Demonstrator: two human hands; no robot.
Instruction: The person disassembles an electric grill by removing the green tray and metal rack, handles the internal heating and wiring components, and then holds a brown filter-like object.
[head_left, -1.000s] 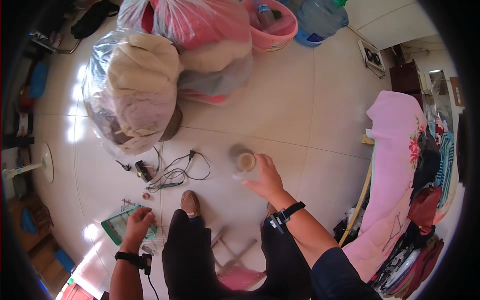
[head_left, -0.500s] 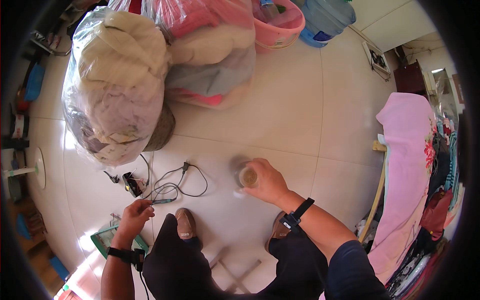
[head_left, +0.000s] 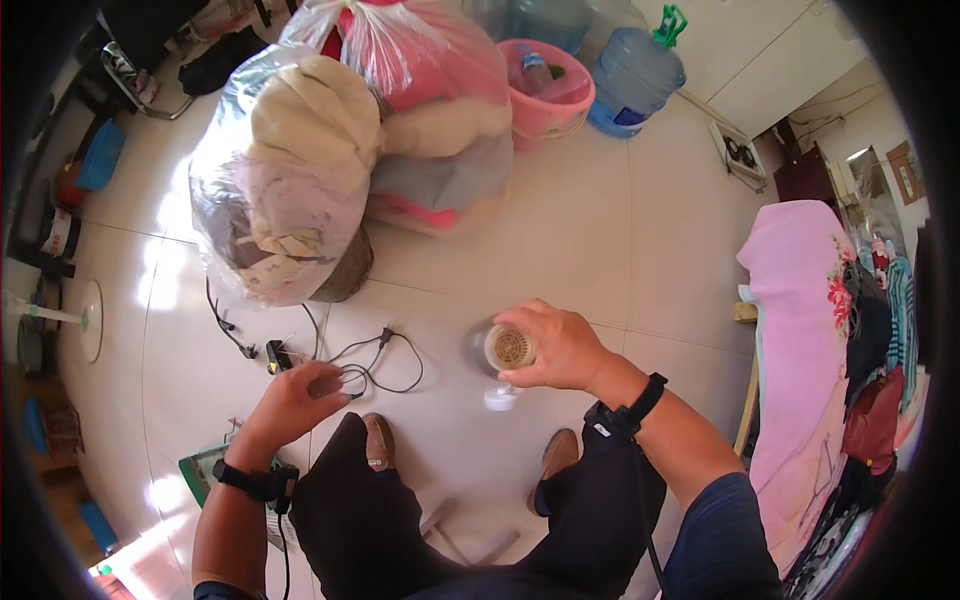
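Observation:
My right hand (head_left: pixel 553 347) is closed around a round, clear-walled piece with a beige slotted grille (head_left: pixel 512 349) facing up; its exact kind I cannot make out. Below that hand lies a small white object (head_left: pixel 499 399), blurred. My left hand (head_left: pixel 297 398) is low over the floor at the left, thumb and fingers apart and slightly smeared. Its fingertips are beside a thin black power cord (head_left: pixel 418 372), partly hidden by the hand. The cord's plug (head_left: pixel 386 335) lies farther off. Just beyond my left hand rests a small black device (head_left: pixel 283 357) with wires.
Clear bags of clothes and bedding (head_left: pixel 290 170) stand at the far left. Behind are a pink bucket (head_left: pixel 545 118) and a blue water jug (head_left: pixel 635 85). A green-edged tray (head_left: pixel 203 473) is beside my left forearm. Pink cloth (head_left: pixel 790 330) drapes along the right.
My left hand has moved forward over the cord, its fingers spreading from their pinch on it. The grille piece in my right hand has turned, its grille now plainer. The view has shifted.

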